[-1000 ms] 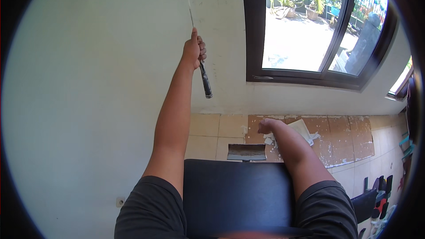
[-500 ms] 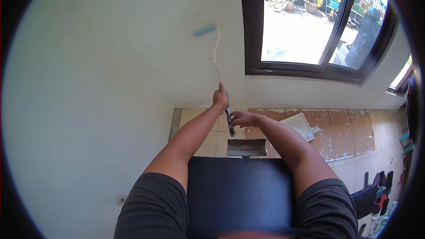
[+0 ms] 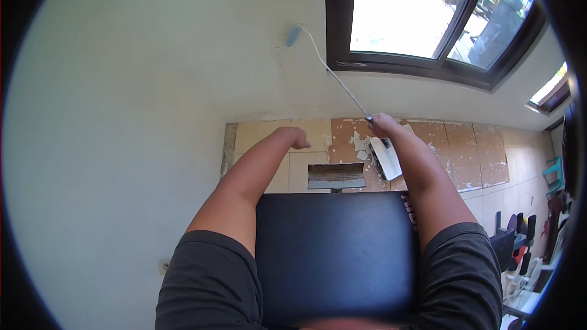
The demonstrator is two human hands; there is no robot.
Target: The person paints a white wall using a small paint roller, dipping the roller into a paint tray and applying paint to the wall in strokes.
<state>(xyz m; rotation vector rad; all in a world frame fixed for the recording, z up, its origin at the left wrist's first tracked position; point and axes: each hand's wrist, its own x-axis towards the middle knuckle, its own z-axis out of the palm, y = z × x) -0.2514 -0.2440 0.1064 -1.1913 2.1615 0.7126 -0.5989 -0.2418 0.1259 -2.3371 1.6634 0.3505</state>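
Person's view for left/right. Pad (image 3: 337, 250) dead ahead, between the forearms. Metal trough (image 3: 335, 177) just past its far edge. Left hand (image 3: 298, 138) out beyond the pad, left of the trough. Right hand (image 3: 383, 125) on the right, holding the paint roller (image 3: 293, 35), roller end up-left in front of the wall (image 3: 153, 85). Window (image 3: 397, 64) in wall, right of roller end. Tray (image 3: 387, 160) on floor sheets (image 3: 460, 154), right of trough, partly behind right forearm. Stool (image 3: 554, 175) far right. Socket (image 3: 163, 267) left of left sleeve (image 3: 211, 281).
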